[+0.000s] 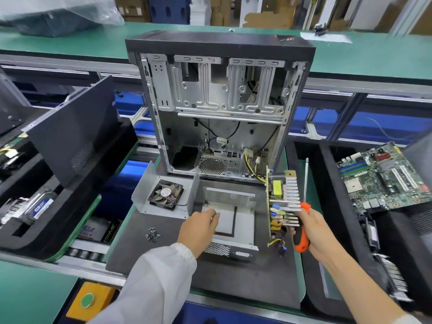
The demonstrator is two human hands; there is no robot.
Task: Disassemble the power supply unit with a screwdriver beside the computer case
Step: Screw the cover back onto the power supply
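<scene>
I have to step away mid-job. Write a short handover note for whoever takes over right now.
Left hand: fingers rest in the empty PSU housing, steadying it.
Right hand: grips the orange screwdriver and holds the PSU circuit board upright, lifted out.
Done: cover with fan off, lying left of the housing; screws piled on the mat.
Left: set the board down; its wires trail toward the computer case.

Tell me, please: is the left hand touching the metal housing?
Touching. The head view shows the left hand with its fingers resting on the flat floor of the metal housing.
</scene>
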